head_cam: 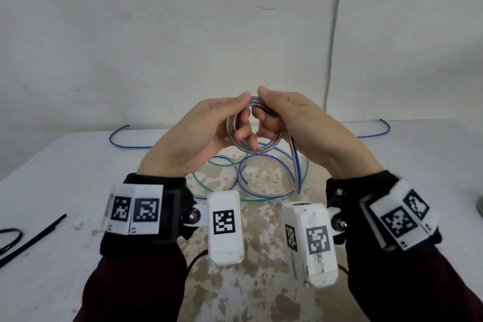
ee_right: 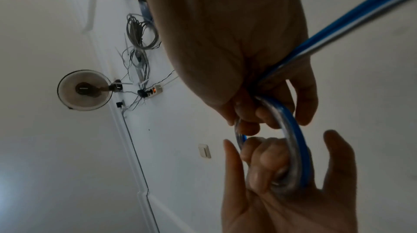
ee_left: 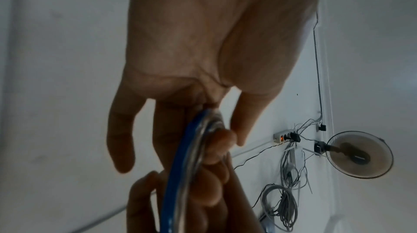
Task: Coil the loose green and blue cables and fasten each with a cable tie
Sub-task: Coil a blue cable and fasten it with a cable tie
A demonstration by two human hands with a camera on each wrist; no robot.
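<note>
Plain white wall backs a worn, blotchy bench (head_cam: 261,256). Above it both hands raise a small blue cable (head_cam: 236,136) coil: the left hand (head_cam: 193,133) pinches it at eleven o'clock, the right hand (head_cam: 295,123) clenches the one o'clock side. Loose blue turns and the green cable (head_cam: 201,185) lie below; black cable ties (head_cam: 34,239) wait at eight o'clock. Coiling seems half done; next, probably feed more slack round.

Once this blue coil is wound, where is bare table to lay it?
Bare table lies right of the right hand, and between the cable ties and left hand. The middle is crowded with green cable and blue cable loops.
</note>
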